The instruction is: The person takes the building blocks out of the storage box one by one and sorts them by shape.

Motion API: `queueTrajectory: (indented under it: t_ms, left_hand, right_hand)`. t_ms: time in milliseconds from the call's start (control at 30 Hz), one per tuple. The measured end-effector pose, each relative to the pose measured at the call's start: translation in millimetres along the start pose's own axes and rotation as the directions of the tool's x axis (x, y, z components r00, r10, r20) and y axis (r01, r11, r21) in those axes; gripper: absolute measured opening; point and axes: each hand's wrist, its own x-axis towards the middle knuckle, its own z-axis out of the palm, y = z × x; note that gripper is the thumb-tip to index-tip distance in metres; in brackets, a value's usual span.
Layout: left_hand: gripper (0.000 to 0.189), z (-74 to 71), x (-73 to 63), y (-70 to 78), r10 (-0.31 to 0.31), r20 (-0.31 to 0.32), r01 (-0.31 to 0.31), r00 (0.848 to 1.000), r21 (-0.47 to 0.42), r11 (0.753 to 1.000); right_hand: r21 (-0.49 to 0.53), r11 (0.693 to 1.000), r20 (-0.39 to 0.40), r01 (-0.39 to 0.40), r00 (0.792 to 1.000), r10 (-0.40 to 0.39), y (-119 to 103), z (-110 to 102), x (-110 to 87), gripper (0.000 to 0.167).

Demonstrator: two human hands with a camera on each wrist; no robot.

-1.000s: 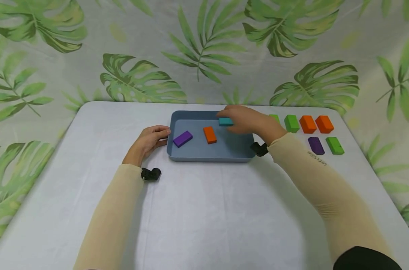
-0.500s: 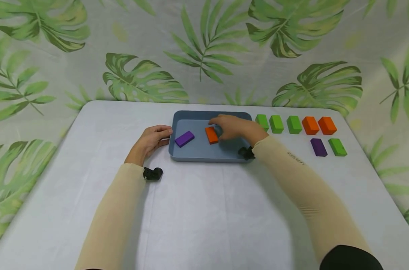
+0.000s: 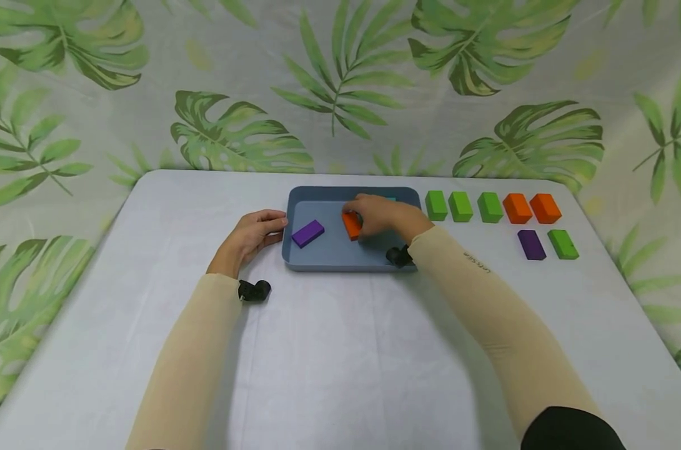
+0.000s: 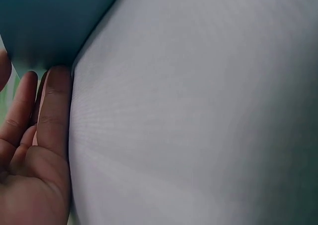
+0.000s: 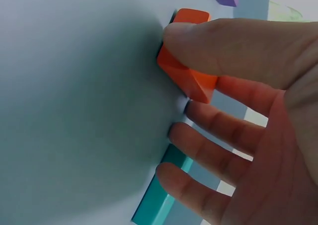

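Note:
On the blue-grey tray point(image 3: 323, 257), an orange block point(image 3: 350, 227) is pinched by my right hand point(image 3: 378, 215). In the right wrist view the thumb lies over one face of the orange block point(image 5: 193, 83), with the index finger behind it. The other fingers extend past it, above a teal block point(image 5: 160, 197). Farther left on the tray, a purple block point(image 3: 308, 234) lies slanted. My left hand point(image 3: 250, 236) touches the tray's left side, its fingers fairly straight against the wall in the left wrist view.
Right of the tray stands a row of green blocks point(image 3: 460, 207) and orange blocks point(image 3: 517, 209). A purple block point(image 3: 531, 245) and another green block point(image 3: 563, 244) lie nearer. A white cloth point(image 3: 318, 350) covers the table; a leaf-patterned cloth point(image 3: 250, 50) hangs behind.
My right hand has left the teal block at the tray's back and moved left and nearer, onto the orange block, which it now pinches. The left hand stays at the tray's side.

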Motion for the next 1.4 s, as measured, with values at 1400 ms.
queueTrajectory:
  t_ms: [1400]
  left_hand:
    - [0.045, -3.4, 0.1, -1.3, 0.020, 0.026, -0.021, 0.999, 0.010, 1.000]
  right_hand:
    - [0.248, 0.969, -0.395, -0.002, 0.913, 0.102, 94, -20, -174.0, 0.073]
